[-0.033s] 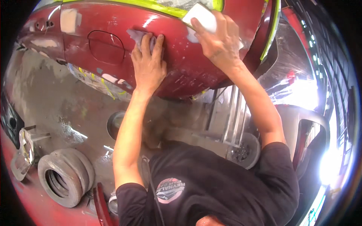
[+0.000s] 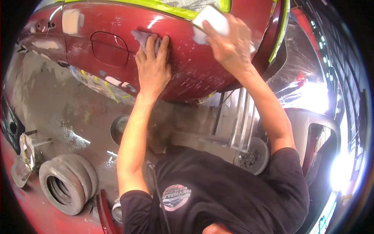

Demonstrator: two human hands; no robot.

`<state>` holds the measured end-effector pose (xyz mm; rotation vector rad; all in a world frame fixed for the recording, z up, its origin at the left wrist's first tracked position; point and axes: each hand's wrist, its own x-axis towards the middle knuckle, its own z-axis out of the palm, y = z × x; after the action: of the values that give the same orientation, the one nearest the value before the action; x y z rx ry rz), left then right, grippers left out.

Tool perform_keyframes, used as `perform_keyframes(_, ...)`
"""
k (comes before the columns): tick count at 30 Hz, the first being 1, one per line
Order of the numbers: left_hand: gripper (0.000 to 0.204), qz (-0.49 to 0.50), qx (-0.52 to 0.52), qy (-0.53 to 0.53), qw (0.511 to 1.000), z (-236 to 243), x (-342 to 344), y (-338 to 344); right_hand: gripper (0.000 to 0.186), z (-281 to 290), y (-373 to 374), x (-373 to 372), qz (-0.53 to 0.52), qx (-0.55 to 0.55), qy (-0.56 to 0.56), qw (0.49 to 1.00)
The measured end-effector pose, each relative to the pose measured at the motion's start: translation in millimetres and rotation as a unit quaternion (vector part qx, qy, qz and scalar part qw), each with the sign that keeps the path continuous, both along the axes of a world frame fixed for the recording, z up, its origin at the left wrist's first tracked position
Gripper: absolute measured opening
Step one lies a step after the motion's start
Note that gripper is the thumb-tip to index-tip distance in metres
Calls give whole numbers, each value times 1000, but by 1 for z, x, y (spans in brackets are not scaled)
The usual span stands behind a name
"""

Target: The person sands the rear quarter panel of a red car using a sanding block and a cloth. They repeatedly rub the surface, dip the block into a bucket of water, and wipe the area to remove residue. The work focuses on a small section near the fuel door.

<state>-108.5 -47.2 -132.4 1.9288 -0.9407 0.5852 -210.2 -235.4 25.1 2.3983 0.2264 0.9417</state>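
Note:
A red car body panel with filler patches and pale wet spots stretches across the top. On its upper right, my right hand is closed around a white block, held against the panel beside a whitish filler patch. The block's lower side is hidden. My left hand presses a crumpled grey-purple cloth to the panel's middle, fingers bent over it. To the left of the cloth is the outline of a round-cornered fuel flap.
Yellow-green masking tape edges the panel's top. Below on the wet floor lie tyres, a round basin and a metal-framed stand. A grey plastic chair stands right, near plastic sheeting.
My right hand has shifted slightly right with the white block along the panel. My left hand and the cloth have stayed in place.

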Motion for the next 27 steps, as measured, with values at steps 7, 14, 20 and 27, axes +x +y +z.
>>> perform_keyframes(7, 82, 21, 13, 4, 1000, -2, -5, -6, 52, -8, 7, 17, -11, -36, -11, 999)
perform_keyframes(14, 81, 19, 0, -14, 1000, -7, -3, -11, 61, -6, -9, -13, -8, 1, -25, 1000)
perform_keyframes(20, 80, 13, -9, -6, 1000, -9, -1, -6, 49, 4, -8, -10, 4, -2, 6, 1000)
perform_keyframes(27, 81, 18, -2, 7, 1000, -7, -9, -9, 48, -3, 5, 11, 10, 3, -1, 1000)
